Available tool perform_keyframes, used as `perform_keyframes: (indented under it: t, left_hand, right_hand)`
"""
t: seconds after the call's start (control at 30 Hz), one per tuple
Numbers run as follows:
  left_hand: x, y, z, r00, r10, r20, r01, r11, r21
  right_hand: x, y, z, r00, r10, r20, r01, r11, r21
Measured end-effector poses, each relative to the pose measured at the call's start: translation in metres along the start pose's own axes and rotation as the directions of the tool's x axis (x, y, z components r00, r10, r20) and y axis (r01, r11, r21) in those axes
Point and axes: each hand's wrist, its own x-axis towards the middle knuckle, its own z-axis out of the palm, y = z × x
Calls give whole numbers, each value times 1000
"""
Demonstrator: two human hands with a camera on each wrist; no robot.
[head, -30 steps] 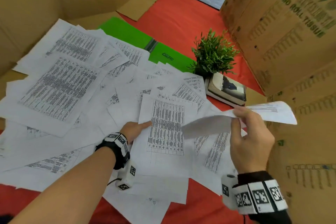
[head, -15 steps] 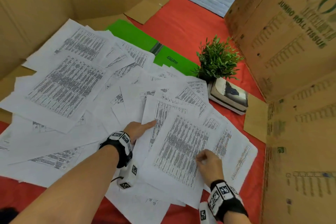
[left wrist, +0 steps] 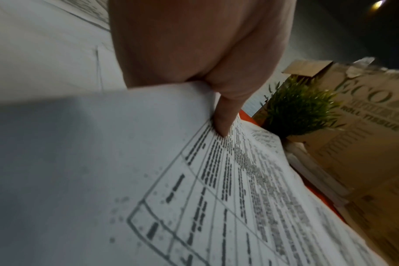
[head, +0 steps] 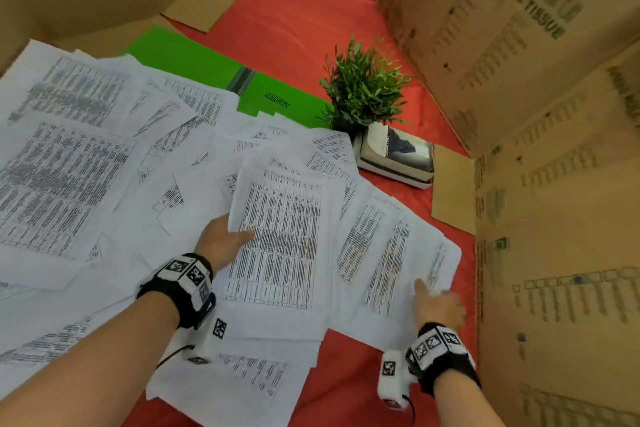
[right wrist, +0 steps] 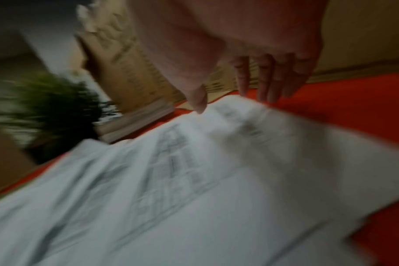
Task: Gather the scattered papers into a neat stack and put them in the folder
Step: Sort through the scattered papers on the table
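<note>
Cardboard box (head: 519,45): "JUMBO ROLL TISSUE", "ECO"; papers (head: 277,236) print illegible

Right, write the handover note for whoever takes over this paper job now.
Left hand: pinches the edge of the printed white sheet topping the small pile started in front.
Right hand: fingers straight, holding nothing, over the rightmost sheets.
Green plastic folder: lies far left, partly under papers.
Done: a few sheets gathered.
Left: collect the remaining scattered papers, square the stack, put it in the folder.
</note>
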Motion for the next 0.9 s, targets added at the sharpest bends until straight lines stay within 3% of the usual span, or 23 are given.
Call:
perform_keyframes:
  t: [0.03,0.1,0.2,0.4,0.57,0.63,0.73,0.9]
  left_hand:
    - [2,-1,-1,1000,-13,-1,13,1000,4]
    - [5,-4,-2,999,-52,4,52,998,-41]
    - [7,-5,-3,995,-101,9,101,985,-139]
    - [4,-1,-2,990,-140,12,140,975,-172]
    - [3,1,-6,982,-188,37,191,958,-212]
    - [2,1,-7,980,-195,44,200,953,-226]
    - [2,4,-8,981,-189,42,194,954,-228]
    - [0,5,-12,979,-197,57,205,951,-233]
  right_hand:
    - [11,10,-6,995,100,21,-99,995,-14]
    - [29,23,-12,981,166,103,-169,985,21]
    - [40,16,-12,966,110,236,-153,973,173]
    - [20,-34,24,939,-121,321,3,939,343]
    - [-5,-55,45,896,-188,403,-15,894,449]
    - [-12,-59,39,903,-227,364,61,908,414]
    - [-25,-75,7,908,-387,163,353,914,202]
    - [-64,-106,-74,766,-622,-163,630,777,-6]
